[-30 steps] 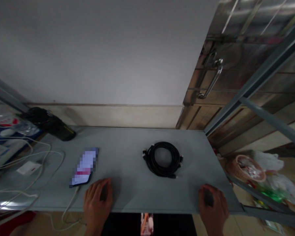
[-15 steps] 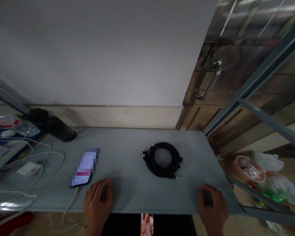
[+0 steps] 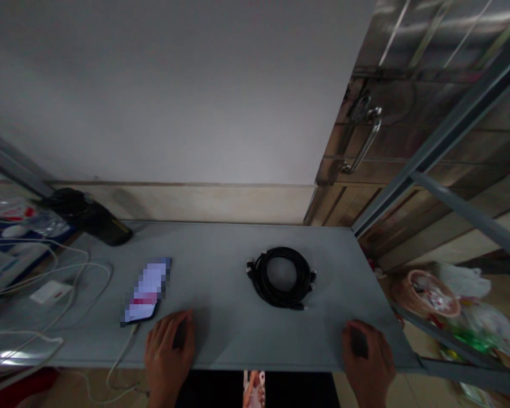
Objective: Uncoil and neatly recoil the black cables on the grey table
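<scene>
A coil of black cable (image 3: 261,283) with metal-tipped plugs lies on the grey tabletop (image 3: 221,249), apart from both hands. My left hand (image 3: 169,343) rests at the table's front edge, left of the coil. Its fingers are curled, the thumb tip meets the index finger, and a dark gap shows inside that loop. My right hand (image 3: 369,351) is at the front edge on the other side, curled the same way. I see nothing held in either. Just beyond my left hand lies a phone (image 3: 148,289) with a lit, blurred screen and a white cable plugged in.
A black bottle-shaped item (image 3: 97,221) lies at the back left. White cables and a white charger (image 3: 51,292) spread over the left end. A grey metal post (image 3: 433,144) rises at the right corner. Beyond it are a wicker basket (image 3: 408,294) and plastic bags (image 3: 465,280).
</scene>
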Tool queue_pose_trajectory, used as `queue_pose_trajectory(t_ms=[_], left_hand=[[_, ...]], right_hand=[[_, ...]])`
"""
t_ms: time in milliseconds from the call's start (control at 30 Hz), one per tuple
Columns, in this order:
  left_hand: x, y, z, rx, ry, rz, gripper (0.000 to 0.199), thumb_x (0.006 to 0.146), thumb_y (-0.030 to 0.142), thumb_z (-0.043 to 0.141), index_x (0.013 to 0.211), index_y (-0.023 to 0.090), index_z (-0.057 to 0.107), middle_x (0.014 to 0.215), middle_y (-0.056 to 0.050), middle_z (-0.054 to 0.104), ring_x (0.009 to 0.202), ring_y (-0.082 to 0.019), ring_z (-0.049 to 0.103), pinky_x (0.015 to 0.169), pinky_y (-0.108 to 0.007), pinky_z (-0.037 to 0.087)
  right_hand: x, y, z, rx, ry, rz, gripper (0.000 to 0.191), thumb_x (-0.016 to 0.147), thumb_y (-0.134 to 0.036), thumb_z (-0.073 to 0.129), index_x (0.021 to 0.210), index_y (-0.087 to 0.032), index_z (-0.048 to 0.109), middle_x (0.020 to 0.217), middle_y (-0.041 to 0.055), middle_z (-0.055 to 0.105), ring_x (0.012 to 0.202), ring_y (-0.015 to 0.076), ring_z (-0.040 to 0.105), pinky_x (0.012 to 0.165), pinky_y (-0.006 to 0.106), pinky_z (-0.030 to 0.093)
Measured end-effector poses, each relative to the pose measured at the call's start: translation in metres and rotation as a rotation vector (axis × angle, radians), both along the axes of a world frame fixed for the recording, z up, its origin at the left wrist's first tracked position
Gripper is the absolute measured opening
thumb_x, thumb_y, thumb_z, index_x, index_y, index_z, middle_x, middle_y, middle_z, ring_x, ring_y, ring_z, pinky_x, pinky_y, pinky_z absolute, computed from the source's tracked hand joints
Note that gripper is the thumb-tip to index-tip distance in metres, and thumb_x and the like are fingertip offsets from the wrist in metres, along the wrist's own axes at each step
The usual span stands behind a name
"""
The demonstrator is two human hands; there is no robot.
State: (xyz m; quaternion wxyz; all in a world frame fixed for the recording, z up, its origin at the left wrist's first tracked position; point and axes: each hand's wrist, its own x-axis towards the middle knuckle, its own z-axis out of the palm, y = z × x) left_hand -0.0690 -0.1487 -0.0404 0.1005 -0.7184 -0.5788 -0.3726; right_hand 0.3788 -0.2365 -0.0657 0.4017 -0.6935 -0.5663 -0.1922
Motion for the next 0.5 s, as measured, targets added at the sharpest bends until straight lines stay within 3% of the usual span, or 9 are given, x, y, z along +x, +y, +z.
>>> queue_pose_trajectory(t_ms=[267,400,500], left_hand=[[0.001,0.000,0.001,0.002,0.012,0.000,0.010,0.109,0.023,0.065,0.117,0.025,0.071,0.106,-0.009,0.079,0.099,-0.031,0.074,0.093,-0.048,0.054],[-0.001,0.000,-0.002,-0.007,-0.002,0.011,0.010,0.109,0.024,0.065,0.116,0.026,0.072,0.107,-0.008,0.080,0.100,-0.031,0.074,0.094,-0.047,0.055],[-0.002,0.000,-0.004,0.001,-0.017,0.012,0.009,0.108,0.025,0.066,0.115,0.027,0.073,0.105,-0.007,0.080,0.099,-0.030,0.075,0.092,-0.046,0.055]], right_hand=[[0.004,-0.001,-0.007,-0.032,0.010,0.017,0.016,0.112,-0.037,0.067,0.110,-0.022,0.071,0.099,0.0098,0.080,0.090,0.0292,0.073,0.087,0.044,0.053],[-0.008,0.003,-0.002,-0.074,0.087,0.130,0.027,0.113,-0.048,0.065,0.120,-0.022,0.069,0.108,0.0122,0.078,0.101,0.0316,0.073,0.093,0.048,0.056],[-0.035,0.016,0.011,-0.107,0.121,0.263,0.033,0.111,-0.047,0.071,0.133,-0.023,0.067,0.121,0.0143,0.075,0.113,0.0327,0.072,0.100,0.050,0.057]])
